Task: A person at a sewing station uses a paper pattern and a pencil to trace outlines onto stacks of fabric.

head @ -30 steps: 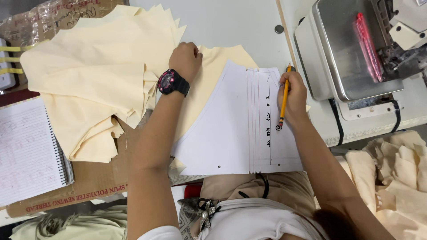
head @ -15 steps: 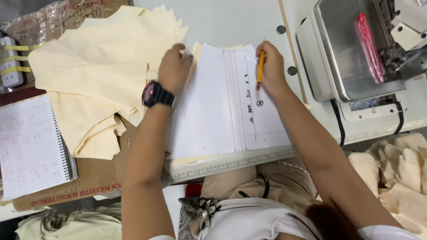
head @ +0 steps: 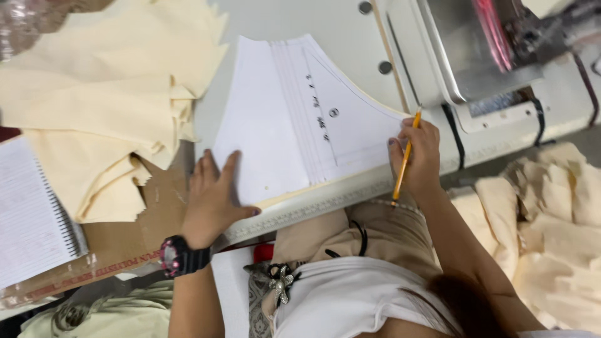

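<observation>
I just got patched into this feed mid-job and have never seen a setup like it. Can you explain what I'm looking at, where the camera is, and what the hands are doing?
There is no robot here: a person works with two bare hands, and the single camera sits on their head and looks down, so you see their arms from above.

The left hand, with a dark wristwatch on the wrist, lies flat on a white paper pattern on the pale table. The right hand holds a yellow pencil at the pattern's right edge.

Left of the pattern lies a pile of cream fabric pieces, and a spiral notebook at the far left. A ruler runs along the table's near edge. Top right is a sewing machine, with more cream cloth heaped below it.
</observation>
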